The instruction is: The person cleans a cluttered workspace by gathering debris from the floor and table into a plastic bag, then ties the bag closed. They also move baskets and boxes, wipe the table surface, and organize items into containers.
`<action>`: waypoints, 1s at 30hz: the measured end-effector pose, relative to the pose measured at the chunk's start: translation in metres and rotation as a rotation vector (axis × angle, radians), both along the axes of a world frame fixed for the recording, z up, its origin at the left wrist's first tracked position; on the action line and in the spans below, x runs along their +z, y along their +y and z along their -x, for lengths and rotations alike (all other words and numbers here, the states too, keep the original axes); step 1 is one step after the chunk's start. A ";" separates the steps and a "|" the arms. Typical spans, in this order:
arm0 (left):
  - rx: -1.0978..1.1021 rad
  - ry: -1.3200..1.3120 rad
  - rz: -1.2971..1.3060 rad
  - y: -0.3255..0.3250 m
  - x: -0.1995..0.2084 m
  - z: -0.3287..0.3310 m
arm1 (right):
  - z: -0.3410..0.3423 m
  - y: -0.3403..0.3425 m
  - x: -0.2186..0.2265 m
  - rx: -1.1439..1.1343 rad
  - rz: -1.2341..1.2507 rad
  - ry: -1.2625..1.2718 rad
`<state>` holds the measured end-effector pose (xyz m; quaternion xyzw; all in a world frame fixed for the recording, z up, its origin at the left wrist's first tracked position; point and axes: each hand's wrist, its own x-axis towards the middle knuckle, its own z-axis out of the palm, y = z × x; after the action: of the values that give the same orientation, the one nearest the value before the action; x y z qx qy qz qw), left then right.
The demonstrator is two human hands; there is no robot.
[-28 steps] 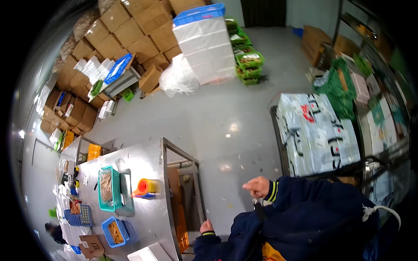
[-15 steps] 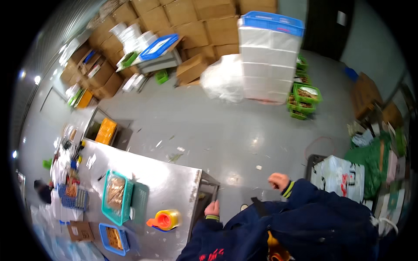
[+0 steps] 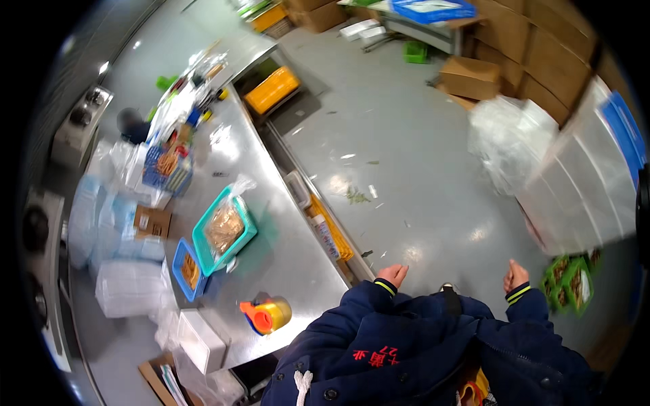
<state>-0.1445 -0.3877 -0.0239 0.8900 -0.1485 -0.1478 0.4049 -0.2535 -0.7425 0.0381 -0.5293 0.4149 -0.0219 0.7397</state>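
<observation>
Stainless-steel worktable sits at 9 o'clock of the person's left hand, 12 being the top of the view. Key relation: the yellow-and-orange plastic tape dispenser lies between 8 and 9 o'clock of that hand, apart from it, on the near end of the tabletop. Its long axis runs roughly 9 to 3, orange end pointing at 9, yellow roll toward the hand. Left hand is clearly the nearer one; the right hand is well off at 3 o'clock, out over the floor. Left fingers look bent and point to about 2; right fingers look loosely curled, pointing up. Can't tell how far either is closed, palms hidden; no object shows in either. Dispenser looks glossy, with a bit of blue at its lower edge; finer detail too small. Rectangular teal plastic basket is at about 11 from the dispenser, with a clear bag of brown pieces in it. Smaller blue plastic basket sits just beside it at 8, with yellow-brown strips inside. Nearest to the right hand: bright green plastic baskets at 3, on the floor, apart from it. White plastic-wrapped stack is at 1, blurred.
</observation>
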 end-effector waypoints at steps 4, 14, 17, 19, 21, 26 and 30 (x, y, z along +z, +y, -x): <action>0.319 0.077 0.095 0.014 0.009 -0.034 | -0.156 -0.017 0.028 0.279 0.004 -0.086; 0.640 0.088 0.271 0.042 -0.021 -0.222 | -0.404 0.062 -0.010 0.779 -0.011 0.148; 0.683 0.109 0.316 0.048 -0.002 -0.285 | -0.474 0.061 -0.021 0.874 -0.023 0.154; 0.633 0.005 0.212 0.058 -0.014 -0.321 | -0.525 0.063 -0.023 0.872 -0.019 0.144; 0.680 0.185 0.183 0.063 -0.023 -0.360 | -0.580 0.069 -0.029 0.868 0.047 0.182; 0.826 0.290 0.230 0.091 -0.011 -0.471 | -0.733 0.107 -0.036 0.992 0.053 0.205; 0.982 0.197 0.209 0.130 -0.010 -0.545 | -0.868 0.152 -0.028 1.079 0.120 0.099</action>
<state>0.4000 -0.2574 -0.0336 0.7914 0.3120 -0.0075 0.5256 0.6140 -0.5906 0.0105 -0.7089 0.1168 0.3621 0.5938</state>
